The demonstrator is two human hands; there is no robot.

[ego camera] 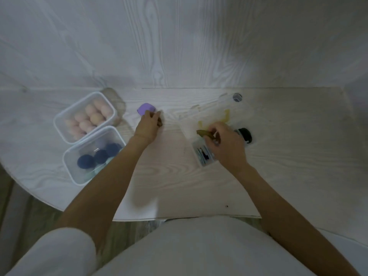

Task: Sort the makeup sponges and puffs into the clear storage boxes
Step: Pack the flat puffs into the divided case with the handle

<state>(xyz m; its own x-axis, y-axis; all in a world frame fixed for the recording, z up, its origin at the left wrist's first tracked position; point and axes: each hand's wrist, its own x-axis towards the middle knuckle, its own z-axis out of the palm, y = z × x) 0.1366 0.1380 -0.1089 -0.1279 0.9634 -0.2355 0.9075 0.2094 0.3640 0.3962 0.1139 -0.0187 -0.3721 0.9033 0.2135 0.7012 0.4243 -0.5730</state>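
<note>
My left hand (148, 126) rests on the table with its fingers closed on a purple sponge (145, 108) and a small brown piece at its thumb side. My right hand (225, 144) pinches an olive-brown puff (203, 133) above a clear box (201, 154) that holds dark blue items. At the left stand two clear storage boxes: the far one (59, 124) is filled with several peach sponges (89, 118), the near one (68, 166) holds dark blue puffs (99, 156) and pale teal pieces.
A black puff (246, 134) lies right of my right hand. A clear lid or box with a yellow piece (226, 116) sits behind it, and a small dark round item (237, 97) lies near the wall. The white wood-grain table (169, 176) meets a wall behind.
</note>
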